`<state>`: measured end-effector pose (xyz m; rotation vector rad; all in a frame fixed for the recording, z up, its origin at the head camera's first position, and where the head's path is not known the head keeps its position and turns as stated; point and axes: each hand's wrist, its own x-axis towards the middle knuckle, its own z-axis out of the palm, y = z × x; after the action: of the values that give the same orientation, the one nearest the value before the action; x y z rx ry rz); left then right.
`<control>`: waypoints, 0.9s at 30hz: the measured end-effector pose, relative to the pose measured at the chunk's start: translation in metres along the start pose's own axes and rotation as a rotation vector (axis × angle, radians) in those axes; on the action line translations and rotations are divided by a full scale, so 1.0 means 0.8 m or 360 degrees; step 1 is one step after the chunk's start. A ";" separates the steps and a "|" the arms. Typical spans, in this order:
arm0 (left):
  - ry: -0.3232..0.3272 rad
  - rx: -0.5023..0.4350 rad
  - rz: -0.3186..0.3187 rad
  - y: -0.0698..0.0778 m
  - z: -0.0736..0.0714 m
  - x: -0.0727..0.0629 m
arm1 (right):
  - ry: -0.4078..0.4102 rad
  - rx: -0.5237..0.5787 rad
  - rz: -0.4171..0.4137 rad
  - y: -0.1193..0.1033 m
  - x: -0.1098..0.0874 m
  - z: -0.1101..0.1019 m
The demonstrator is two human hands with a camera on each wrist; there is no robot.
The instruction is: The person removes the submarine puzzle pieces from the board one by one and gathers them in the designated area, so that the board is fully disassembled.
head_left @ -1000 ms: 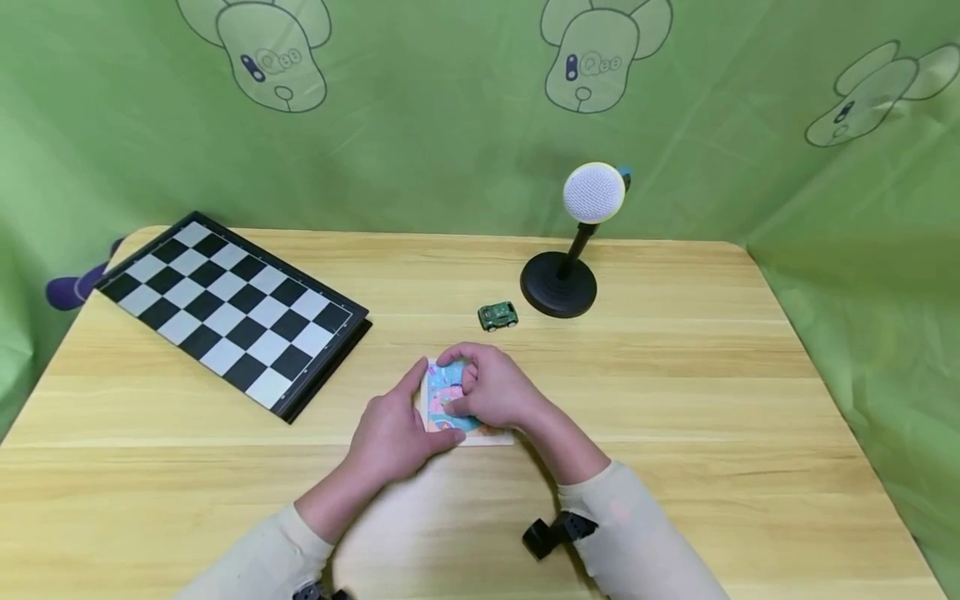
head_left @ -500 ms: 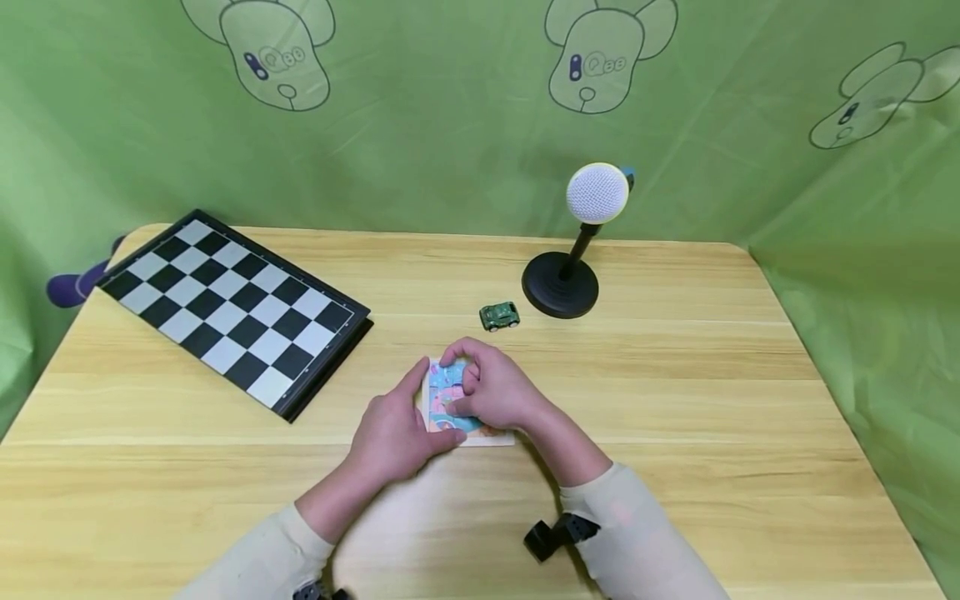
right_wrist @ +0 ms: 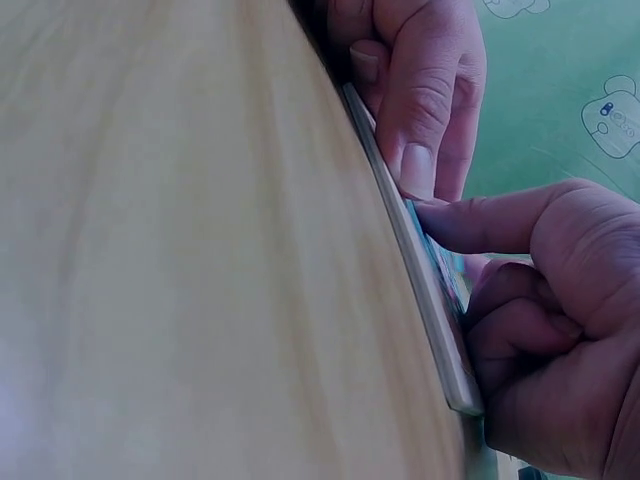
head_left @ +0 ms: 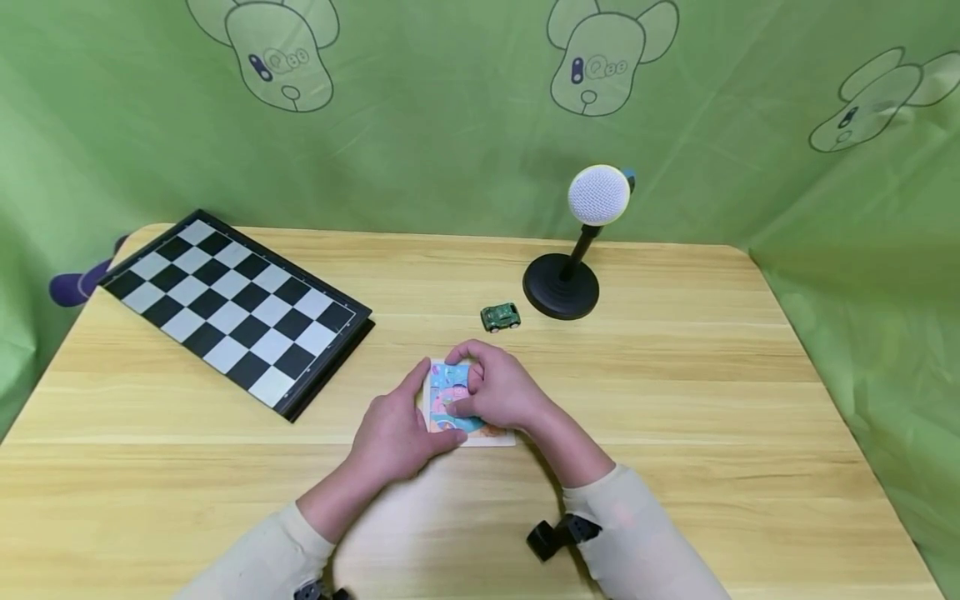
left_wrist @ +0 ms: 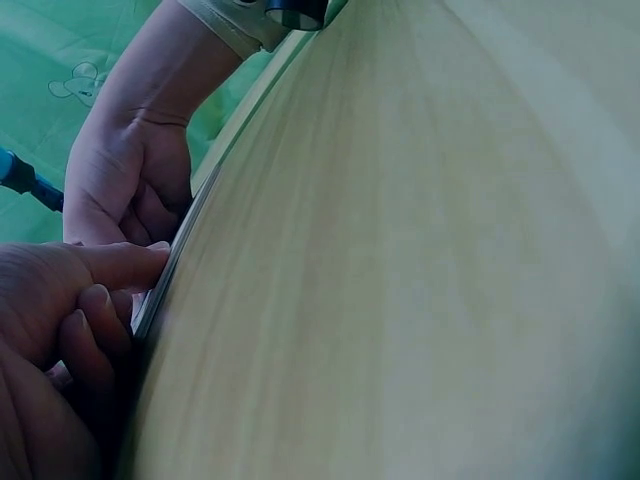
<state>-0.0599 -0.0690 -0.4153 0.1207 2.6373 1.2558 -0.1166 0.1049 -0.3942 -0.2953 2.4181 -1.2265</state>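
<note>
A small jigsaw puzzle (head_left: 444, 380) in a pale frame, with a blue, pink and orange picture, lies flat mid-table in the head view. My left hand (head_left: 396, 432) grips its left side, index finger at the far corner and thumb over the near edge. Over its right half, my right hand (head_left: 506, 390) bends thumb and index finger onto the picture, hiding much of it. The right wrist view shows the frame's thin side edge (right_wrist: 422, 270), with the left thumb (right_wrist: 418, 165) and right thumb tip close together above it. Beyond the hands stands a green toy car (head_left: 500, 317).
A folded black-and-white chessboard (head_left: 232, 312) lies at an angle on the left. Behind the car, to the right, a toy microphone (head_left: 598, 195) stands on a round black base (head_left: 561, 287). Green curtain (head_left: 450, 117) hangs along the table's far edge and right side.
My right index finger has shifted slightly to the right along the puzzle's far edge. The left hand keeps its hold, and the view has drifted a little.
</note>
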 end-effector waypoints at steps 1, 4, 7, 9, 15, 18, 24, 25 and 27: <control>0.0001 0.0003 -0.0001 0.000 0.000 0.000 | -0.0001 0.0007 -0.0017 0.002 0.000 0.000; 0.0005 0.0010 -0.0001 0.001 0.000 0.000 | -0.0009 0.0027 -0.0069 0.007 0.002 0.001; 0.0005 0.0011 0.0001 0.000 0.000 0.000 | -0.0007 0.0035 -0.0097 0.008 0.002 0.001; 0.0008 0.0013 0.0003 0.000 0.000 0.001 | 0.0013 0.0043 -0.0110 0.008 0.000 0.001; 0.0008 0.0018 -0.0003 0.001 -0.002 0.001 | 0.0144 -0.0017 -0.0152 0.010 -0.004 0.005; 0.0006 0.0017 -0.0007 0.001 -0.002 0.001 | 0.0199 -0.0051 -0.0146 0.009 -0.006 0.006; -0.0002 0.0017 -0.0010 -0.001 0.000 0.002 | 0.0235 -0.0070 -0.0103 0.006 -0.009 0.006; -0.0003 0.0018 -0.0010 -0.001 0.000 0.002 | 0.0238 -0.0068 -0.0103 0.005 -0.009 0.006; -0.0006 0.0018 -0.0011 -0.001 0.001 0.001 | 0.0248 -0.0053 -0.0105 0.005 -0.009 0.007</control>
<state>-0.0607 -0.0690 -0.4164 0.1159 2.6399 1.2374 -0.1076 0.1063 -0.3984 -0.3018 2.5823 -1.2822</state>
